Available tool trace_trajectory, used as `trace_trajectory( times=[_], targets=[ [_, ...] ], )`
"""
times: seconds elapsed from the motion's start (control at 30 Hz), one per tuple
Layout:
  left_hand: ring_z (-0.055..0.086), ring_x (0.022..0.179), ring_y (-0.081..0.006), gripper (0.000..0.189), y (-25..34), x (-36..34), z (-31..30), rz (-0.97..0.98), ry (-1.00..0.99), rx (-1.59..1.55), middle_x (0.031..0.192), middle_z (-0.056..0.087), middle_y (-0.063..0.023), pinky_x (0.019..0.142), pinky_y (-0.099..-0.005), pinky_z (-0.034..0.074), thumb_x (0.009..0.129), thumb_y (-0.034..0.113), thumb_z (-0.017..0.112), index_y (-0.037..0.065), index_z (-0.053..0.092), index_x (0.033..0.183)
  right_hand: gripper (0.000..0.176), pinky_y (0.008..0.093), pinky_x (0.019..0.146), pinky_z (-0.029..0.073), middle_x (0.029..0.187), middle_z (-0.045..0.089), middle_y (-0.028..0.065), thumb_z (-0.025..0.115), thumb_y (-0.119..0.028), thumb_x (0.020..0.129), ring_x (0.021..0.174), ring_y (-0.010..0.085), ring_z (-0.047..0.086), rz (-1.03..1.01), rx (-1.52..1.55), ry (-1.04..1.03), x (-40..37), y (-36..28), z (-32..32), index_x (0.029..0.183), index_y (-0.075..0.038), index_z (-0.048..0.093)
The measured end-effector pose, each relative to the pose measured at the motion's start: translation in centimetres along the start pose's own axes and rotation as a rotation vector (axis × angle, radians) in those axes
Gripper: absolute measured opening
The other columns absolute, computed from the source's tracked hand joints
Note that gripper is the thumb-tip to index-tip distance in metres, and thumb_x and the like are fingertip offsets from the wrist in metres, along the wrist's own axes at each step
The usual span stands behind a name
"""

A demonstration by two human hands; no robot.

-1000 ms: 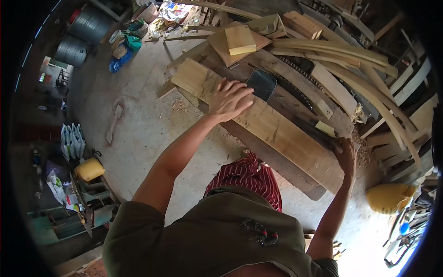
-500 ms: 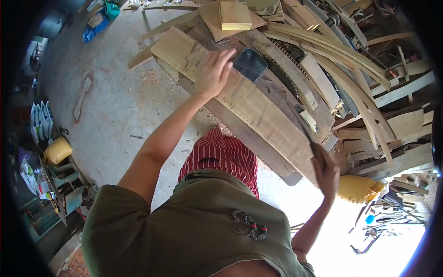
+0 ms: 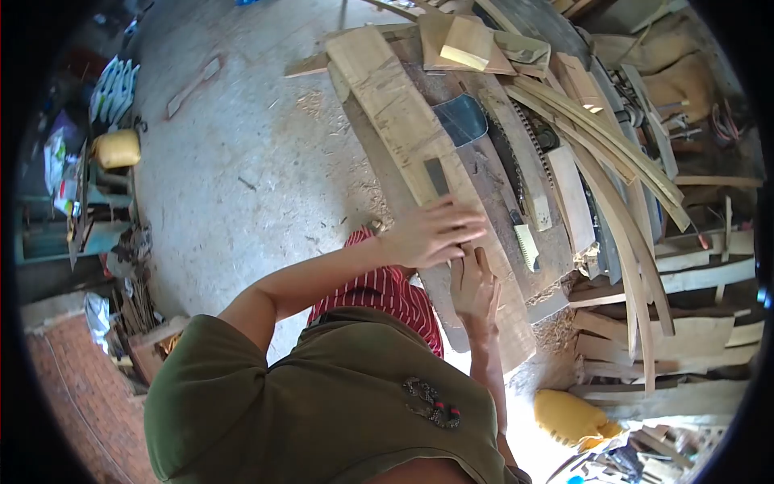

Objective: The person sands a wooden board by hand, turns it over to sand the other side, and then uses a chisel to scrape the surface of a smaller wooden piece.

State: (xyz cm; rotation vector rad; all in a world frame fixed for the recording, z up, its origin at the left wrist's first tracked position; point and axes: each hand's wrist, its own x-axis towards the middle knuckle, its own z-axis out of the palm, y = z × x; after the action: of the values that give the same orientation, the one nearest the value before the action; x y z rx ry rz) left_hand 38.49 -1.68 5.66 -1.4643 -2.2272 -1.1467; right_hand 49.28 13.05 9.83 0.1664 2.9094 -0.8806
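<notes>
A long wooden board (image 3: pixel 395 113) lies lengthwise on the bench in front of me. On its face rests a flat tool with a dark grey rectangular blade (image 3: pixel 435 176), the blade pointing away from me. My right hand (image 3: pixel 476 294) is closed around the brown handle end, low over the board. My left hand (image 3: pixel 434 234) lies across the tool just behind the blade, fingers stretched out and nearly touching the right fingertips. The fingers hide the tool's middle.
Right of the board lie a dark blue-grey sheet (image 3: pixel 462 119), a pale-handled saw (image 3: pixel 526 246) and a toothed chain (image 3: pixel 532 141). A wood block (image 3: pixel 468 44) sits at the far end. Long curved strips (image 3: pixel 621 214) lean at right. A yellow bag (image 3: pixel 572 418) lies at lower right.
My right hand has come in from the board's near end with the dark tool. My left hand has slid toward me along the board, meeting it. The view has turned right.
</notes>
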Motion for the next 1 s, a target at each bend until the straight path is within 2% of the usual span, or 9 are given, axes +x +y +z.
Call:
trace_trajectory(
  times=[0.07, 0.27, 0.33, 0.37, 0.5, 0.67, 0.77, 0.83, 1.0],
  targets=[
    [0.050, 0.126, -0.0298, 0.047, 1.4, 0.1, 2.2, -0.119, -0.097, -0.042, 0.133, 0.055, -0.0109, 0.113, -0.0498, 0.032, 0.090, 0.030, 0.058, 0.012, 0.055, 0.134, 0.031, 0.0506, 0.061, 0.053, 0.096, 0.062, 0.0258, 0.051, -0.018, 0.096, 0.075, 0.0471, 0.063, -0.162, -0.065, 0.119, -0.3, 1.6, 0.6, 0.123, -0.003, 0.053],
    [0.055, 0.109, -0.0277, 0.044, 5.4, 0.1, 4.3, -0.149, -0.169, -0.017, 0.112, 0.061, -0.0083, 0.106, -0.0449, 0.036, 0.101, 0.043, 0.040, 0.015, 0.058, 0.129, 0.025, 0.0533, 0.066, 0.053, 0.096, 0.063, 0.0260, 0.047, -0.019, 0.096, 0.078, 0.0472, 0.064, -0.024, -0.188, -0.231, -3.8, 2.5, -3.9, 0.113, -0.003, 0.059],
    [0.055, 0.102, -0.0263, 0.040, 6.0, 1.4, 3.8, -0.329, -0.338, -0.213, 0.101, 0.062, -0.0049, 0.101, -0.0420, 0.036, 0.100, 0.045, 0.040, 0.018, 0.065, 0.116, 0.024, 0.0537, 0.068, 0.053, 0.097, 0.063, 0.0257, 0.047, -0.019, 0.096, 0.080, 0.0469, 0.064, 0.033, -0.227, -0.274, -3.2, 2.0, -3.8, 0.111, -0.004, 0.059],
    [0.055, 0.097, -0.0231, 0.039, 5.2, 2.2, 3.3, -0.326, -0.301, -0.091, 0.094, 0.063, -0.0042, 0.096, -0.0400, 0.035, 0.100, 0.043, 0.039, 0.018, 0.069, 0.102, 0.026, 0.0521, 0.068, 0.054, 0.095, 0.063, 0.0231, 0.049, -0.019, 0.095, 0.080, 0.0429, 0.066, -0.064, -0.266, -0.219, -1.6, 1.9, -2.9, 0.114, -0.005, 0.059],
    [0.053, 0.087, -0.0254, 0.051, -3.1, 3.4, -0.7, -0.559, -0.102, -0.149, 0.086, 0.061, -0.0075, 0.092, -0.0420, 0.034, 0.100, 0.046, 0.032, 0.014, 0.070, 0.090, 0.021, 0.0524, 0.073, 0.055, 0.098, 0.064, 0.0215, 0.049, -0.017, 0.095, 0.083, 0.0388, 0.069, -0.170, -0.381, -0.193, 7.3, -2.1, 0.2, 0.108, -0.006, 0.061],
    [0.057, 0.095, -0.0253, 0.042, -1.0, 2.8, 0.8, -0.429, -0.209, -0.012, 0.088, 0.063, -0.0084, 0.093, -0.0424, 0.035, 0.100, 0.041, 0.036, 0.015, 0.067, 0.090, 0.024, 0.0525, 0.074, 0.053, 0.103, 0.065, 0.0227, 0.051, -0.016, 0.094, 0.087, 0.0423, 0.065, -0.149, -0.309, -0.244, 4.9, -0.8, -1.4, 0.111, -0.002, 0.060],
    [0.060, 0.086, -0.0233, 0.042, 2.8, 2.0, 2.7, -0.369, -0.182, 0.006, 0.081, 0.063, -0.0063, 0.089, -0.0431, 0.038, 0.098, 0.044, 0.039, 0.014, 0.065, 0.083, 0.030, 0.0515, 0.068, 0.057, 0.109, 0.064, 0.0232, 0.054, -0.018, 0.091, 0.080, 0.0412, 0.069, -0.098, -0.413, -0.341, -1.1, 0.7, -3.3, 0.118, -0.008, 0.059],
    [0.060, 0.075, -0.0219, 0.042, 3.0, 2.0, 1.7, -0.359, -0.413, -0.159, 0.072, 0.062, -0.0041, 0.084, -0.0434, 0.039, 0.096, 0.047, 0.042, 0.016, 0.063, 0.077, 0.028, 0.0527, 0.070, 0.055, 0.105, 0.064, 0.0243, 0.050, -0.016, 0.093, 0.081, 0.0428, 0.067, -0.071, -0.384, -0.355, -0.1, -0.6, -3.0, 0.118, -0.007, 0.059],
    [0.058, 0.068, -0.0236, 0.049, -9.1, 2.6, -3.3, -0.486, -0.146, -0.080, 0.070, 0.063, -0.0046, 0.079, -0.0417, 0.039, 0.094, 0.052, 0.038, 0.017, 0.063, 0.072, 0.019, 0.0499, 0.063, 0.057, 0.096, 0.066, 0.0211, 0.050, -0.015, 0.093, 0.072, 0.0403, 0.069, -0.274, -0.385, -0.138, 11.1, -5.1, 1.6, 0.107, -0.006, 0.059]
  ],
)
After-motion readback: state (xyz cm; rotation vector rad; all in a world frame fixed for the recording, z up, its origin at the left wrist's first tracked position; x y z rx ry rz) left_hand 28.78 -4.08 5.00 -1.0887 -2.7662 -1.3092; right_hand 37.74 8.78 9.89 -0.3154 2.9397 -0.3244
